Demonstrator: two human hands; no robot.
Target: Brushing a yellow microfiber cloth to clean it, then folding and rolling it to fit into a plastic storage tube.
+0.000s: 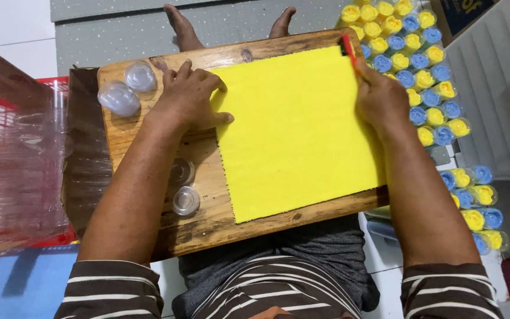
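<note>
A sheet of yellow felt (296,130) lay flat across a small wooden board (208,218) that rested over the person's lap, its far edge near the board's top edge. The left hand (187,97) pressed down on the sheet's left edge, fingers spread wide, palm on the wood. The right hand (379,97) was closed around a red tool (347,47), whose kind could not be told, with its tip at the sheet's upper right corner. On the board, left of the felt, sat two clear plastic lids (128,87) near the top and two small clear cups (184,188) lower down. To the right of the board stood rows of small containers with yellow and blue contents (426,82). A red basket (7,159) holding clear plastic sat to the left, and bare feet (184,26) showed beyond the board on a grey mat (113,32).
</note>
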